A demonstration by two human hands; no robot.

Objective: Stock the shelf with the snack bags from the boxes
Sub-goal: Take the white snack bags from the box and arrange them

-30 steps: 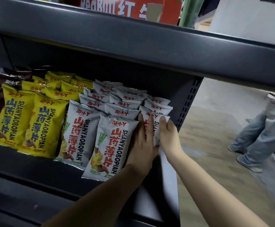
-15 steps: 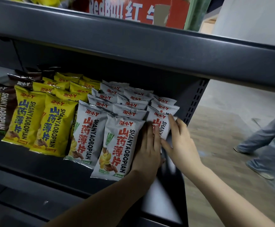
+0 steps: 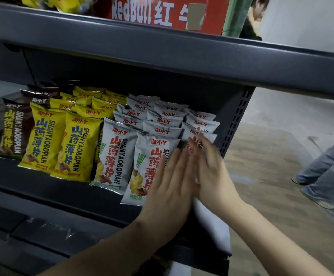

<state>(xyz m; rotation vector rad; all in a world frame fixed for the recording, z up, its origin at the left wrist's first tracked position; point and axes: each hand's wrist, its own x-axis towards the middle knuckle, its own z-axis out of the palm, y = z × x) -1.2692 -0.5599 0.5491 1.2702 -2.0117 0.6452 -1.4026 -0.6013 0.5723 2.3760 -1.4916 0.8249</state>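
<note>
Rows of grey snack bags (image 3: 120, 154) stand on the dark shelf (image 3: 62, 198), right of the yellow bags (image 3: 76, 146) and brown bags (image 3: 12, 132). My left hand (image 3: 170, 182) lies flat with straight fingers against the right side of the front grey bag (image 3: 150, 156). Beside it, my right hand (image 3: 212, 168) is blurred, fingers straight, over the front bag of the rightmost grey column (image 3: 202, 124), next to the shelf's perforated side post (image 3: 236, 120). Both hands hide the lower part of that bag.
The upper shelf board (image 3: 162, 50) hangs low overhead and carries a red RedBull box (image 3: 162, 12). A person's legs in jeans (image 3: 325, 168) stand on the floor at the right. Another person (image 3: 253, 18) is behind the shelf's top right.
My right hand has slid from the bag's right edge onto its front, next to my left hand. The camera has moved in closer and a little left.
</note>
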